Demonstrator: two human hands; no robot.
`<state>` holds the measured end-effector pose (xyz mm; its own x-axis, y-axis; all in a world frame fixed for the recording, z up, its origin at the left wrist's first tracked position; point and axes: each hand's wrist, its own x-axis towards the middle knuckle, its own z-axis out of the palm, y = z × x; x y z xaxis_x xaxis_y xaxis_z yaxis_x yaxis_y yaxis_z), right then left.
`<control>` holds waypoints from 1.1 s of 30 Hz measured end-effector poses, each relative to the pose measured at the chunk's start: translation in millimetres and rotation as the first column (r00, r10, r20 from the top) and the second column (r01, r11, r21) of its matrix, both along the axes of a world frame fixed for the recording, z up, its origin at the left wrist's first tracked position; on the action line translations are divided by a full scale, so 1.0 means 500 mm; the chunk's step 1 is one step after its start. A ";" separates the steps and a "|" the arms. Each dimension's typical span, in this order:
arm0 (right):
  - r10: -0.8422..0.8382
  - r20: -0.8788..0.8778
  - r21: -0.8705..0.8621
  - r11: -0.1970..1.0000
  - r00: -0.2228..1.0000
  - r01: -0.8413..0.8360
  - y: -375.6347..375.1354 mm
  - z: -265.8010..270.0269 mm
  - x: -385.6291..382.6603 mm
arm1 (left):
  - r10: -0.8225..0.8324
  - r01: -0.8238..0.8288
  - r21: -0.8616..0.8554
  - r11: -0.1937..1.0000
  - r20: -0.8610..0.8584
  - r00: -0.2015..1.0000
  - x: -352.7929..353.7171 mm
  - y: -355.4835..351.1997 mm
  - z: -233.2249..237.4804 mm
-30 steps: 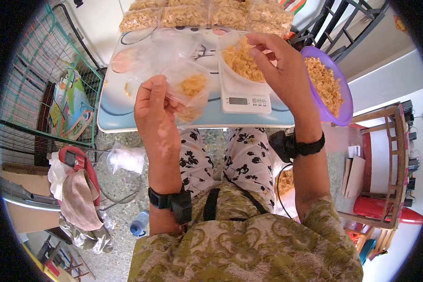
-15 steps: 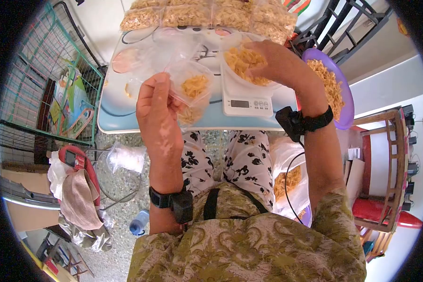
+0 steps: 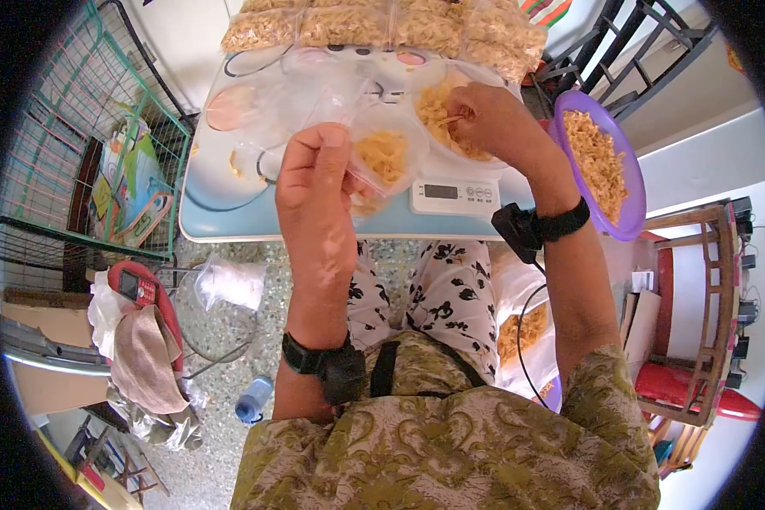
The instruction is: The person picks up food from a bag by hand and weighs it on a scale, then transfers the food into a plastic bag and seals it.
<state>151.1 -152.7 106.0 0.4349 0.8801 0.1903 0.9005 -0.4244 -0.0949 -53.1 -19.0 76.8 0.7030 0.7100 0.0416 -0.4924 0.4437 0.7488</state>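
My left hand (image 3: 317,191) pinches the edge of a clear zip bag (image 3: 404,180) between thumb and fingers. Yellow dried pieces (image 3: 381,155), like pasta or chips, lie inside it. Over a clear bowl (image 3: 490,167) of the same pieces, my right hand (image 3: 495,126) has its fingers closed, with a bit of the yellow pieces showing at the fingertips. The bowl rests on a white digital scale (image 3: 455,196), whose display I cannot read. Bowl and hand hide part of the scale.
Filled bags (image 3: 344,27) line the table's far side. More clear bags (image 3: 272,106) lie on the table (image 3: 221,223). A purple basin (image 3: 636,191) of curled pieces stands at right. A green wire cage (image 3: 174,183) is at left; a blue bottle (image 3: 253,399) lies on the floor.
My left hand and its bag have moved right, closer to the bowl and scale. My right hand's fingers have closed and risen slightly from among the pieces.
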 end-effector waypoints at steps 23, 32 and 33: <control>-0.087 -0.345 0.296 0.935 0.934 0.197 -0.042 0.021 -0.008 | 0.039 -0.040 -0.003 0.999 -0.114 0.993 0.004 -0.012 -0.001; -0.120 -0.320 0.078 0.985 0.940 0.152 -0.045 0.054 -0.064 | 0.010 -0.006 0.038 0.999 -0.107 0.994 0.007 -0.007 -0.014; -0.095 -0.297 0.064 0.991 0.950 0.119 -0.045 0.054 -0.065 | 0.011 -0.007 0.035 0.999 -0.100 0.995 0.007 -0.008 -0.013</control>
<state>118.5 -175.3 133.2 0.5729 0.8123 0.1087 0.7777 -0.4970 -0.3849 -49.4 -22.8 70.6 0.6984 0.7157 -0.0042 -0.4177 0.4123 0.8096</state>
